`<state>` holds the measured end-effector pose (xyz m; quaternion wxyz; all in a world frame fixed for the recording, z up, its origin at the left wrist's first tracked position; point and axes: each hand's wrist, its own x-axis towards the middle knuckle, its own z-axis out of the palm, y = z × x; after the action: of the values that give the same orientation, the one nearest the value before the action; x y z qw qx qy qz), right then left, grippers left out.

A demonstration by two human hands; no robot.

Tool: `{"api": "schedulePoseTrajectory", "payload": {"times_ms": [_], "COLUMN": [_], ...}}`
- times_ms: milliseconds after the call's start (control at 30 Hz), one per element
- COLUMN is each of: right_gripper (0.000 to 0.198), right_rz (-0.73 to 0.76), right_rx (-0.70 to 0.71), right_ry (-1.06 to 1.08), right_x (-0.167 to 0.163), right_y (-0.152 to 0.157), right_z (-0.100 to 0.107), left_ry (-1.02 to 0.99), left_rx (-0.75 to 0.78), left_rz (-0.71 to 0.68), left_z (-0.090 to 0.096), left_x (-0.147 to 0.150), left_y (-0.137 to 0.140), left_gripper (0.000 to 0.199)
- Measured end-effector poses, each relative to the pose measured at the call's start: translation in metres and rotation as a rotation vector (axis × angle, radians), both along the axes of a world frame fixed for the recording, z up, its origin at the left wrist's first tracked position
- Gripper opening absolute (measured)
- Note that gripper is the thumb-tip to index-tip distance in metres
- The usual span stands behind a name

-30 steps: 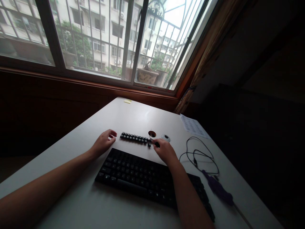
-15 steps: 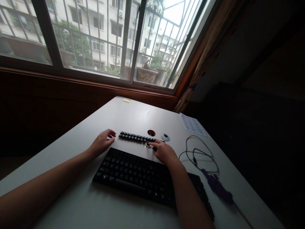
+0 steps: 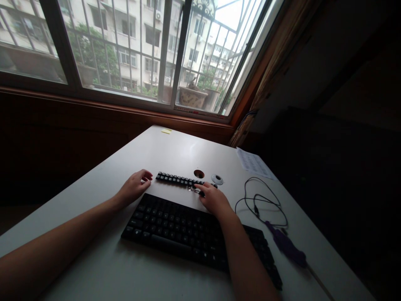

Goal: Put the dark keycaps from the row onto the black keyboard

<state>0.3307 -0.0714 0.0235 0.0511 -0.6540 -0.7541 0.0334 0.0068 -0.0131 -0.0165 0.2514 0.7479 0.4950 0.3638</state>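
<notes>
Just beside the right fingers lie lined-up black keycaps.

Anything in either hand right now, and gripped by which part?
The right hand holds a small metal-tipped tool by its dark handle; the left hand holds nothing visible.

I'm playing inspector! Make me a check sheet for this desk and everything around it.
Surface: white table, with a round hole.
Job's things: two rows of black keycaps beyond a black keyboard.
Clutter: yellow note, printed paper, round cover beside the hole.
Hands: left hand near the keycaps, holding nothing; right hand holding a small tool.
Cables: looped black cable; purple thing beside it, unclear what.
Surroundings: barred window, curtain; right side too dark.
</notes>
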Motion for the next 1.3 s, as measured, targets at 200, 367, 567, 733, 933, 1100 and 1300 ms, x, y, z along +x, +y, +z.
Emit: {"api": "schedulePoseTrajectory", "payload": {"times_ms": [200,367,567,733,933,1100,1300], "right_gripper": [0.051,0.05,0.051,0.05,0.032,0.025,0.028], "right_rz": [0.006,0.015,0.01,0.002,-0.033,-0.049,0.003], "right_rx": [0.034,0.031,0.018,0.054,0.197,0.334,0.476], "right_ry": [0.003,0.019,0.015,0.019,0.18,0.269,0.31], "right_x": [0.0,0.0,0.0,0.0,0.006,0.01,0.008], "right_y": [-0.001,0.0,0.001,0.0,0.003,0.0,-0.009], "right_z": [0.0,-0.003,-0.005,0.0,0.007,0.023,0.049], "left_ry": [0.005,0.019,0.013,0.007,-0.003,0.015,0.056], "left_rx": [0.01,0.023,0.032,0.022,0.03,0.046,0.159], "left_rz": [0.002,0.006,0.007,0.006,0.011,0.015,-0.024], "left_z": [0.002,0.002,-0.002,0.0,0.004,0.001,0.006], "left_x": [0.0,0.001,0.0,0.0,0.002,0.001,0.002], "left_y": [-0.002,-0.002,0.0,-0.001,-0.003,-0.001,-0.006], "left_gripper": [0.022,0.023,0.022,0.023,0.022,0.02,0.015]}}
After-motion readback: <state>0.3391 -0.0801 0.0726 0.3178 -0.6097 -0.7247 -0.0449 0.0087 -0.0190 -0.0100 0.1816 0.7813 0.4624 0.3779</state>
